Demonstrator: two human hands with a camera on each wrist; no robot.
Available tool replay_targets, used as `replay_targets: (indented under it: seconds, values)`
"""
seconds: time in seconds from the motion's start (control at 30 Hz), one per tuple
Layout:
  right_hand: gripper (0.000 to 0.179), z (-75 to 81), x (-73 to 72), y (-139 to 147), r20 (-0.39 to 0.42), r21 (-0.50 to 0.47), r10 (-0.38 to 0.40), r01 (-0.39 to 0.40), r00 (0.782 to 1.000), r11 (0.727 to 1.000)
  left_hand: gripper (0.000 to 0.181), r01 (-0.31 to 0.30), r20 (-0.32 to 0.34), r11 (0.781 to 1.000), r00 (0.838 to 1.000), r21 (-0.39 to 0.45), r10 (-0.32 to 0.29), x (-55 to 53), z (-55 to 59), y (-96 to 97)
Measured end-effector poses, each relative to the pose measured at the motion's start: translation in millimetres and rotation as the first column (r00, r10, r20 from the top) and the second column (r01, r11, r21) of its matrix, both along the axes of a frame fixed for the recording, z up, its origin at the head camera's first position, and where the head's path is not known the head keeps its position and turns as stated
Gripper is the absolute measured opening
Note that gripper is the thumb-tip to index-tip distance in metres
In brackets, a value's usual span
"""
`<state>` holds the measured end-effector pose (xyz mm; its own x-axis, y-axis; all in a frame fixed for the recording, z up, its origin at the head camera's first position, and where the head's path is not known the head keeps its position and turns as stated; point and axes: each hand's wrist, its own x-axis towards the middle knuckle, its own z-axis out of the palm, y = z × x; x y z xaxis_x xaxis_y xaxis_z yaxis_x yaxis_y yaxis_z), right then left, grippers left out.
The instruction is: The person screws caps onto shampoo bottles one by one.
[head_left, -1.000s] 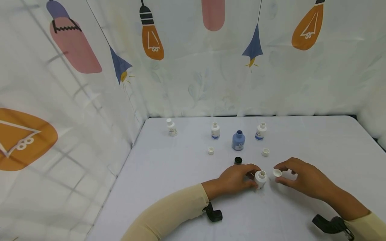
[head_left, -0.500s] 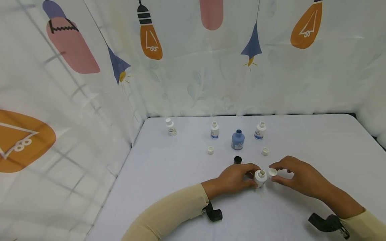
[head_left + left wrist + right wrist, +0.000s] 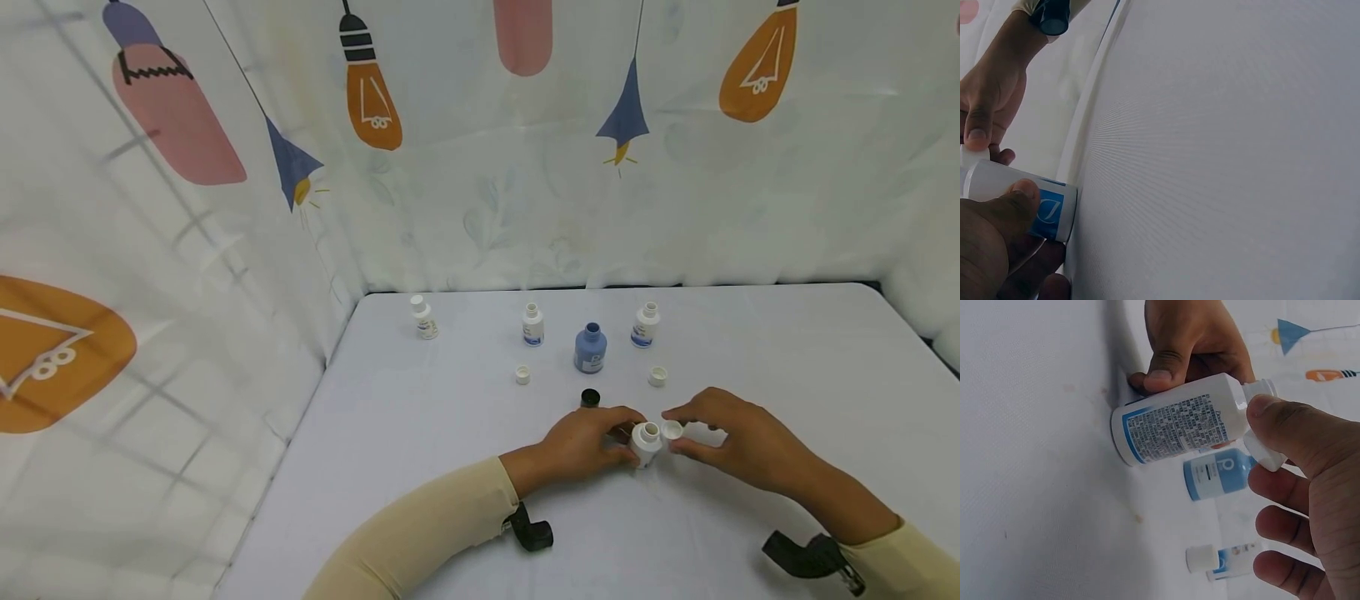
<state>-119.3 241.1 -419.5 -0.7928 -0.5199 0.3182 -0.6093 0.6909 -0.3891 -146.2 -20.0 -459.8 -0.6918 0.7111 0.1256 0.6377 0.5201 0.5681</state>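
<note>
A small white bottle (image 3: 644, 451) with a printed blue-and-white label stands upright on the table, its mouth uncovered. My left hand (image 3: 581, 447) grips it from the left, thumb and fingers around its lower body, as the left wrist view also shows. Close beside the bottle's neck, my right hand (image 3: 738, 442) pinches a white cap (image 3: 1264, 451) between thumb and forefinger. The cap's hollow side faces up in the head view. In the right wrist view the other fingers of that hand are spread apart from the bottle.
Behind the hands stand a blue uncapped bottle (image 3: 590, 350) and two uncapped white bottles (image 3: 532, 327) (image 3: 644, 327). A capped white bottle (image 3: 424, 318) is at the far left. Two white caps (image 3: 522, 375) (image 3: 657, 377) and a black cap (image 3: 590, 397) lie nearer.
My right hand has moved left, bringing the white cap from a little way off to right beside the bottle's neck. The left hand keeps its grip on the bottle, nearly still.
</note>
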Motion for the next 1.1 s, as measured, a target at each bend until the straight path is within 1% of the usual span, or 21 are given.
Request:
replay_targets:
  seconds: [0.23, 0.47, 0.63, 0.9, 1.1]
  values:
    - [0.045, 0.5, 1.3, -2.0, 0.001, 0.001, 0.009, -0.009, 1.0, 1.0, 0.05, -0.002, 0.001, 1.0, 1.0, 0.015, 0.002, -0.5, -1.4, -0.3]
    - [0.048, -1.3, 1.1, -1.6, -0.046, -0.008, 0.03, -0.03, 0.999, 1.0, 0.049, 0.001, -0.007, 1.0, 1.0, 0.005, -0.001, -0.6, -1.6, -0.2]
    - [0.046, -0.9, 0.4, -2.0, -0.06, -0.006, 0.031, -0.032, 0.998, 0.999, 0.049, 0.005, -0.007, 1.0, 1.0, 0.0, -0.005, -0.3, -0.5, -0.6]
    - [0.045, -0.5, -0.8, -1.3, -0.065, -0.068, 0.047, -0.052, 0.997, 0.996, 0.048, 0.004, 0.007, 1.0, 1.0, 0.008, -0.004, -0.4, -0.9, -0.3]
    - [0.045, -0.9, -0.9, -2.4, -0.06, -0.074, 0.029, -0.034, 0.998, 0.997, 0.049, 0.001, 0.022, 1.0, 1.0, 0.015, -0.001, -0.5, -0.7, 0.3]
